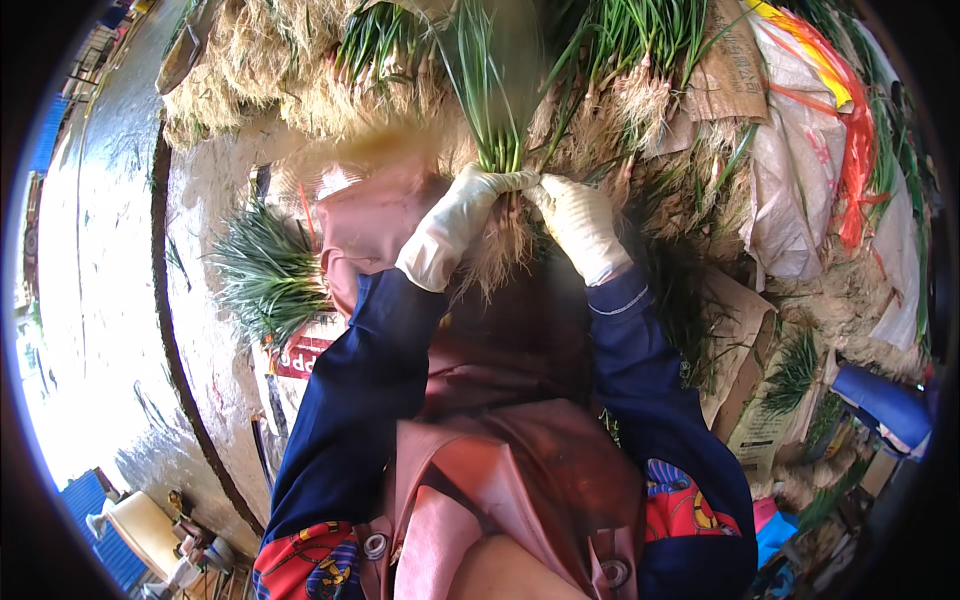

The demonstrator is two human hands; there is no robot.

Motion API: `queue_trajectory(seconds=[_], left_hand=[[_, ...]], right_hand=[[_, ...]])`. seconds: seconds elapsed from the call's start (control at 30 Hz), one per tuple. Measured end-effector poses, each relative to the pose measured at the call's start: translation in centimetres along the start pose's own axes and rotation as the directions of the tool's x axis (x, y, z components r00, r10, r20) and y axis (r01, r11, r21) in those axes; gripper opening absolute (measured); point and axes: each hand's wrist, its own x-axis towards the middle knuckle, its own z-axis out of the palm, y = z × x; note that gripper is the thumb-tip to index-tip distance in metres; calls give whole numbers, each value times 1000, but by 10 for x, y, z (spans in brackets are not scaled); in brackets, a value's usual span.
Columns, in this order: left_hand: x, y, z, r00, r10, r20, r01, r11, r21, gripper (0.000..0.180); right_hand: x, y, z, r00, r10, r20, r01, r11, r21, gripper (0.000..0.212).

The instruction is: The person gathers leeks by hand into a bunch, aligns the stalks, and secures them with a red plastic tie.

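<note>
Both my hands wear white gloves and meet on one bunch of green chives (492, 90) with pale stringy roots (500, 250) hanging below. My left hand (462, 215) is closed around the bunch just above the roots. My right hand (578, 220) grips the same bunch from the right side, thumb against it. The green leaves stick up and away from me, blurred at the top. My dark blue sleeves and a reddish-brown apron (520, 400) fill the lower middle.
More rooted chive bunches (640, 70) are piled ahead. A trimmed green bunch (265, 275) lies at the left. Sacks and orange straps (850, 140) sit at the right, cardboard boxes (760, 400) below them. A wet curved edge (180, 330) borders the left.
</note>
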Motion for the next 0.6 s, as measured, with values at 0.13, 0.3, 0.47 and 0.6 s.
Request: queue_trajectory(seconds=[0.13, 0.3, 0.47, 0.6], left_hand=[[5, -3, -6, 996, -84, 18, 85, 995, -45, 17], [2, 2, -9, 988, -139, 64, 139, 990, -4, 17], [-11, 13, 2, 989, -119, 89, 125, 990, -65, 19], [-15, 21, 3, 994, -93, 64, 94, 995, -22, 20]], right_hand=[[-1, 12, -5, 991, 114, 68, -117, 992, 46, 31], [-2, 38, -24, 918, 371, -137, -395, 864, -311, 37], [35, 25, -12, 755, 340, 560, -624, 110, 774, 74], [54, 16, 11, 853, 149, 500, -421, -370, 828, 57]])
